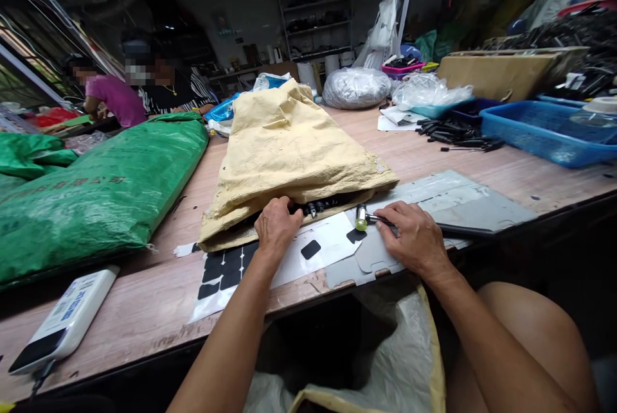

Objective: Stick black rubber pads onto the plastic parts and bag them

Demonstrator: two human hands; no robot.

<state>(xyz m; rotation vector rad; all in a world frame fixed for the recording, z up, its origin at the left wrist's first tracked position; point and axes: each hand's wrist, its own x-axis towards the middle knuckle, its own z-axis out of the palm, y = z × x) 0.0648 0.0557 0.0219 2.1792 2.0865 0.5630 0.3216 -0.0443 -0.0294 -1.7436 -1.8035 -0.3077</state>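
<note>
A yellow woven sack lies on the table, its mouth facing me, with black parts showing inside. At that mouth is my left hand, its fingers curled in at the edge; what they grip, if anything, is hidden. My right hand is closed on a black tool with a metal head and a yellow-green tip. Under both hands lie a white sheet with black rounded stickers and a grey board.
Left are a green sack and a white power bank with a cable. At right stand a blue basket, black parts and a cardboard box. An open sack hangs below the edge. Other people sit further back.
</note>
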